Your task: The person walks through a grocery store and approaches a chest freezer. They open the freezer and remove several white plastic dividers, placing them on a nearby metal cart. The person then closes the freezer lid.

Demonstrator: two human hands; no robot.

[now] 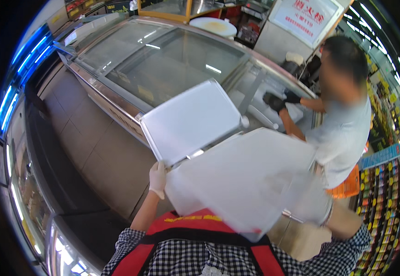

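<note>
My left hand (157, 180), in a white glove, closes at the near corner of a shallow white tray (191, 120). That tray rests over the front edge of a chest freezer (117, 107). A thin, pale, translucent sheet (234, 172) spreads in front of it, its left edge right beside my left hand. Motion blurs the sheet's lower part. My right hand (310, 198), also gloved and strongly blurred, overlaps the sheet's right side and appears to grip it; the fingers cannot be made out.
To the right, a co-worker (341, 114) leans over the freezer, dark-gloved hands (274, 100) at white boxes inside. Sliding glass lids (176, 58) cover the far part. A lit display case (27, 186) stands left. An orange container (346, 184) and shelves of packets (383, 207) stand right.
</note>
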